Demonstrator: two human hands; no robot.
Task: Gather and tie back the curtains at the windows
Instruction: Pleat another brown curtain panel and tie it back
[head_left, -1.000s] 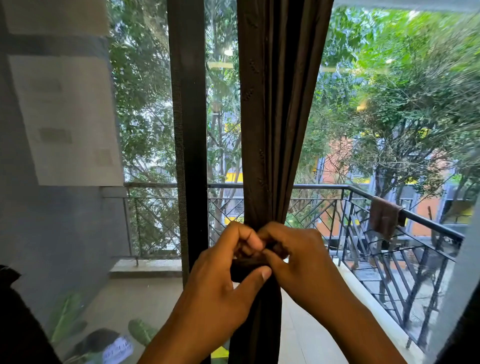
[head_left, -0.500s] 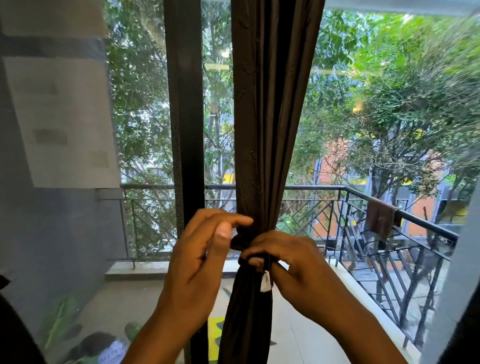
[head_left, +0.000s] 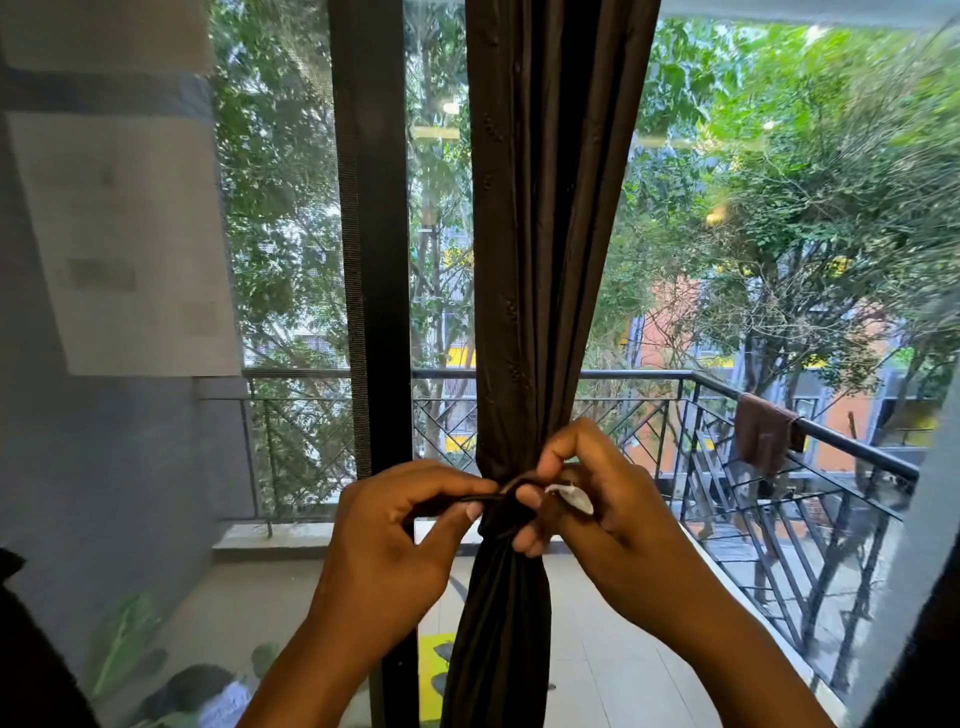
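Left hand (head_left: 384, 535) shifted left, tie (head_left: 478, 500) pulled taut

Curtain (head_left: 540, 260) right of window frame (head_left: 371, 260)

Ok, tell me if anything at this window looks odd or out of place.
Little stands out. A brown cloth hangs over the balcony railing outside, unrelated to the job. The curtain is gathered neatly; the left hand and right hand pinch the tie, whose white tag sticks out.
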